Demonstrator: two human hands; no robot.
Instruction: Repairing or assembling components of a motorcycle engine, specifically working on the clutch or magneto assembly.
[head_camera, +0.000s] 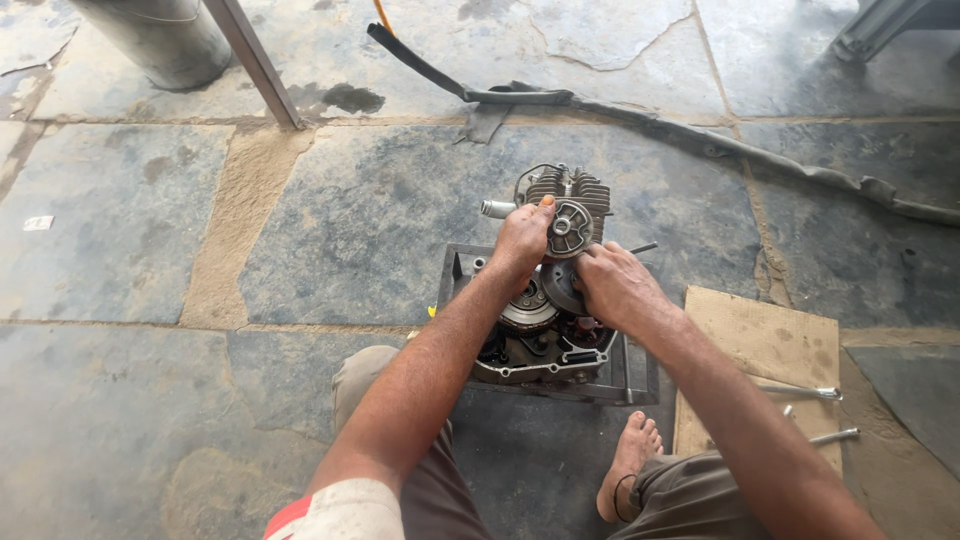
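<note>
Small engine (548, 300) at centre frame, side cover off, sitting in a metal stand (632, 380) on the stone floor (150, 250). Finned cylinder head (575, 185) points toward the top of the frame.

Your left hand (522, 238) is closed around the upper edge of a round ribbed cover (572, 228) just below the fins, thumb on top. Your right hand (612, 285) grips a round metal disc (560, 285) directly beneath that cover, fingers curled over its right side. The two hands sit close together, nearly touching. A second toothed round part (528, 308) shows under your left wrist.

Your bare foot (628, 465) rests on the floor at lower centre, just below the stand.

A piece of cardboard (765, 350) lies at right, touching the stand's right side; two long metal tools (805, 392) lie on its lower right edge.

A black rubber strip (640, 110) runs across the top of the frame. A metal cylinder (160, 40) and a slanted bar (255, 60) stand at upper left.
</note>
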